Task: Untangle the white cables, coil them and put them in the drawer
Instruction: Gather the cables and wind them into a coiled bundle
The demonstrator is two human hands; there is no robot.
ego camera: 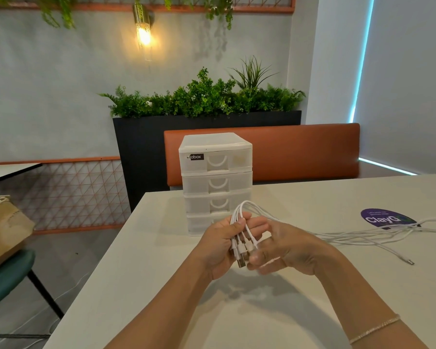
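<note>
My left hand [219, 245] grips a bunch of white cables [242, 222] near their plug ends, with several USB connectors [242, 255] sticking out below the fingers. The cables loop up over the hand and trail off to the right across the table, where they lie in a loose tangle [368, 236]. My right hand [287, 250] is just right of the left, its thumb and fingers touching the connector ends. Behind the hands stands a white plastic drawer unit [215, 172] with its stacked drawers all closed.
The white table [237, 311] holds a purple round sticker [385, 219] at the right. An orange bench back [300, 152] and a black planter with green plants [207, 102] are behind it. A green chair [5, 275] with a cardboard box stands to the left.
</note>
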